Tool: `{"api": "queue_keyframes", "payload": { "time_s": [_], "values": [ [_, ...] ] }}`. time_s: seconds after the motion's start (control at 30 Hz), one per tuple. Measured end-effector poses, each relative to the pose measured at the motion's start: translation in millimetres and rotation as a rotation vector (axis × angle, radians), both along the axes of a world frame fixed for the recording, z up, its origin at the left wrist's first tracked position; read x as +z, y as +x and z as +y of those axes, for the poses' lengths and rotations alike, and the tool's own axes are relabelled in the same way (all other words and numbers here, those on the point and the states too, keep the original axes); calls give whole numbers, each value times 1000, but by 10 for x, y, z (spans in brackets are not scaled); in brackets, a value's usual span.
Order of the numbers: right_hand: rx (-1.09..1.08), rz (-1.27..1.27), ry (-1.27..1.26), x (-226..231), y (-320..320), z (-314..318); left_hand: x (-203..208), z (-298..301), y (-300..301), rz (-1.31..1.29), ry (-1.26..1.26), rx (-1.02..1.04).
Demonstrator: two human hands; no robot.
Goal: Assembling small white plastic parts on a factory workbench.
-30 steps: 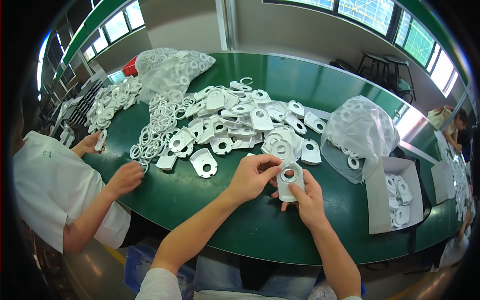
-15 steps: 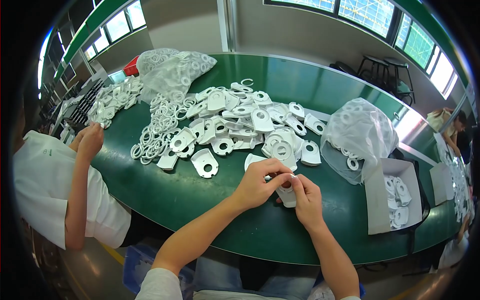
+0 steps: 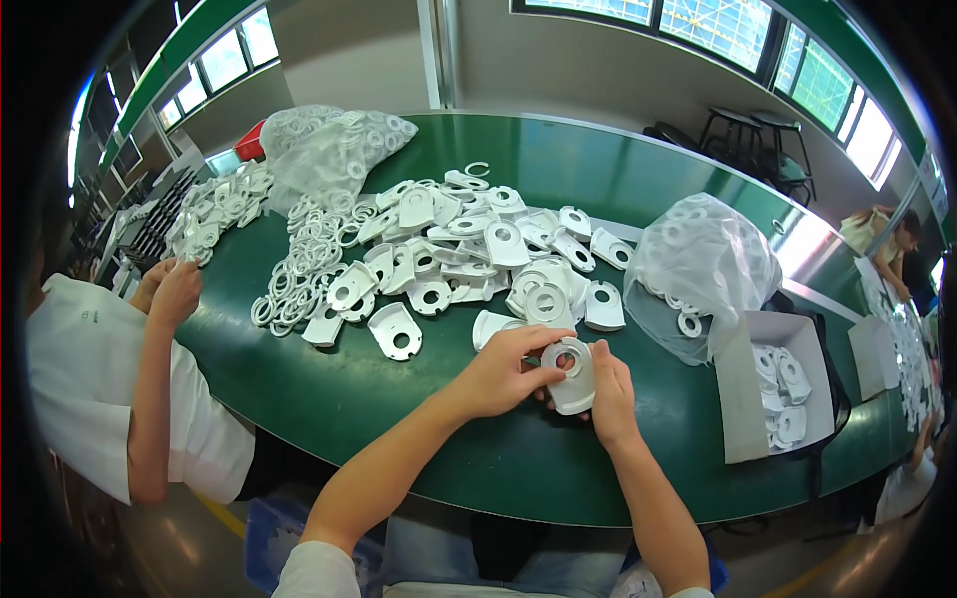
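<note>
Had grey wall [image 3: 598, 85] beyond the far edge of the green surface [image 3: 329, 399], daylit windows [image 3: 713, 35] above! Spotted dark stools [image 3: 777, 119] off the far right edge, dim floor [image 3: 186, 533] below the near edge.

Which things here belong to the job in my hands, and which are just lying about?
Apparently in the job:
white holed plate, in left hand, right hand at its edge
heaped similar plates
loose white rings
open box of plates
two bags of rings

Apparently just lying about:
dark stools
red container
</note>
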State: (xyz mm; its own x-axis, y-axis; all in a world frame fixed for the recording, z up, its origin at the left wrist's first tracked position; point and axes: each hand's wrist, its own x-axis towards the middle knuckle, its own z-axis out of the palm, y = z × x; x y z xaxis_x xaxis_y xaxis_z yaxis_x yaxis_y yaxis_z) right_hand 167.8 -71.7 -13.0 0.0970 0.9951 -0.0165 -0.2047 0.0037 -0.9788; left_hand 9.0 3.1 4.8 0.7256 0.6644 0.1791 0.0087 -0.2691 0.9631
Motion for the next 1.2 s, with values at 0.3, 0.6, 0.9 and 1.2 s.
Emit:
{"api": "queue_keyframes", "payload": {
  "time_s": [0.3, 0.6, 0.9, 1.2],
  "values": [
    [-148, -224, 29, 493, 416, -334, -71, 280, -203, -8, 473, 494],
    [-923, -1139, -283, 691, 2227, -1120, -183, 199, -84, 342, 771, 393],
    [-672, -1113, 78, 521, 1141, -594, -235, 325, -66, 167, 948, 602],
    [-758, -1327, -302, -65, 1159, 87, -270, 299, -13, 256, 806, 472]
  ]
}}
